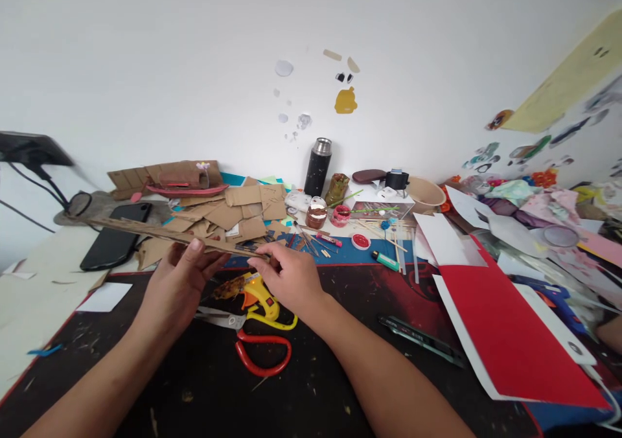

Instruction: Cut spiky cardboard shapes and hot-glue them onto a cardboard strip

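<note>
A long, thin brown strip, which looks like cardboard, is held up in front of me, slanting from upper left down to the right. My left hand grips it near its middle, thumb on top. At its right end, my right hand pinches it between thumb and fingers. Below the hands lie a yellow hot glue gun, its nozzle end brown and stained, and scissors with one red and one yellow handle loop. Behind the strip is a pile of cut cardboard pieces.
A black phone lies at left. A small red model boat stands behind the cardboard, near a black thermos. Paint jars sit mid-table. At right are a utility knife, red card and piled papers.
</note>
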### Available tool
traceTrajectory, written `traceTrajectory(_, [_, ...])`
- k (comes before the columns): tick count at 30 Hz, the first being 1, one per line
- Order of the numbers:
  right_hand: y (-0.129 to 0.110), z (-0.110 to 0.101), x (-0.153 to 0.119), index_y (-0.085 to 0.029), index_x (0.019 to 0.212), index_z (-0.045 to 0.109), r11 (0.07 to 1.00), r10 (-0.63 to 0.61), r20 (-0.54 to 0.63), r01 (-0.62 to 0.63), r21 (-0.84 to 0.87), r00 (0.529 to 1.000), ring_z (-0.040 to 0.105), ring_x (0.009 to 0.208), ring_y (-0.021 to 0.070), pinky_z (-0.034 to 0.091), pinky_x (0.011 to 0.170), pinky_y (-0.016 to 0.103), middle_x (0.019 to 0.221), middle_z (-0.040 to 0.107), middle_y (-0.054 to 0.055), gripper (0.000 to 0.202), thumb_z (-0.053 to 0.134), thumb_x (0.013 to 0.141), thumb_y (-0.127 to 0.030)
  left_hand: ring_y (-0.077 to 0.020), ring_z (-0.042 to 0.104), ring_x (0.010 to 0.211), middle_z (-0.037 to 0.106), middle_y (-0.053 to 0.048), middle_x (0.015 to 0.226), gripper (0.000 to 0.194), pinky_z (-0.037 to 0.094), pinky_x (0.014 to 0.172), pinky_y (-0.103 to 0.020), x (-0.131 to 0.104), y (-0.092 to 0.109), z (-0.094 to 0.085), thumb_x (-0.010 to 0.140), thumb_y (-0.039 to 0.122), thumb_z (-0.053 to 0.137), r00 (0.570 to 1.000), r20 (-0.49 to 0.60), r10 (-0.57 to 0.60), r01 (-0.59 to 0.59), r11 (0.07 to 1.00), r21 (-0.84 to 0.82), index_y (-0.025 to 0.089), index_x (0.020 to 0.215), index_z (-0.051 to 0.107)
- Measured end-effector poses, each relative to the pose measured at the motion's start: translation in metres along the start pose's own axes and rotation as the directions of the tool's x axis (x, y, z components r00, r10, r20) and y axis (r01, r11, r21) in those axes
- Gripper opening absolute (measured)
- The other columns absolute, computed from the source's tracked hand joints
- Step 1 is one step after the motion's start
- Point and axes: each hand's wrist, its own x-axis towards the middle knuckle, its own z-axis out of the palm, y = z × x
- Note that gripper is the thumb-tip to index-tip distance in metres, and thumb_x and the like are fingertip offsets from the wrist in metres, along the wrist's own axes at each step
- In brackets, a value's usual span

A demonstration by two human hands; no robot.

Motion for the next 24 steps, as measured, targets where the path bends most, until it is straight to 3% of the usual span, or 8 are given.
traceTrajectory(5, [0.0003,0.0001,0.0005,-0.023,0.127,0.090,1.000,-0.016,0.002,0.016,-0.023,1.000,0.084,0.084,0.0204,0.056,0.080,0.028,0.094,0.090,0.004,0.026,0.082,0.115,-0.046,-0.0254,0.085,0.098,0.088,-0.001,0.109,0.044,0.073,0.096,-0.040,-0.0007,0.0026,0.0010,0.077,0.055,0.107,1.000,0.008,0.014,-0.014,1.000,0.016,0.029,0.101,0.082])
traceTrajectory(10, [0.0020,0.0007,0.0001,-0.026,0.127,0.089,0.998,-0.054,-0.003,0.054,-0.014,0.999,0.089,0.096,0.0216,0.061,0.090,0.027,0.108,0.094,0.004,0.022,0.079,0.117,-0.043,-0.0255,0.085,0.097,0.087,-0.001,0.104,0.041,0.074,0.097,-0.041,0.0007,0.0041,-0.0013,0.077,0.053,0.108,1.000,0.023,0.008,-0.008,1.000,0.022,0.029,0.095,0.080])
traceTrajectory(14, [0.0027,0.0015,0.0002,-0.027,0.126,0.089,0.996,-0.090,-0.009,0.090,-0.011,0.996,0.090,0.112,0.0235,0.063,0.097,0.028,0.122,0.094,0.005,0.018,0.078,0.118,-0.039,-0.0282,0.085,0.104,0.087,-0.002,0.108,0.045,0.073,0.101,-0.044,0.0028,0.0044,-0.0038,0.076,0.056,0.108,1.000,0.024,0.003,-0.004,0.999,0.043,0.029,0.096,0.078])
traceTrajectory(19, [0.0036,0.0028,0.0013,-0.026,0.130,0.089,0.995,-0.103,-0.001,0.103,-0.018,0.995,0.090,0.117,0.0244,0.064,0.102,0.029,0.128,0.093,0.006,0.020,0.076,0.119,-0.037,-0.0323,0.083,0.117,0.086,-0.002,0.110,0.050,0.069,0.108,-0.051,0.0052,0.0053,-0.0057,0.073,0.062,0.108,1.000,0.014,-0.011,0.010,0.997,0.072,0.030,0.093,0.076])
traceTrajectory(24, [0.0031,0.0016,0.0010,-0.027,0.135,0.088,0.995,-0.100,0.021,0.101,-0.018,0.995,0.089,0.122,0.0251,0.064,0.104,0.031,0.136,0.091,0.007,0.024,0.072,0.121,-0.037,-0.0297,0.082,0.112,0.084,-0.002,0.107,0.054,0.069,0.107,-0.050,0.0058,0.0062,-0.0057,0.070,0.064,0.110,1.000,-0.004,0.001,-0.001,0.998,0.063,0.029,0.094,0.076])
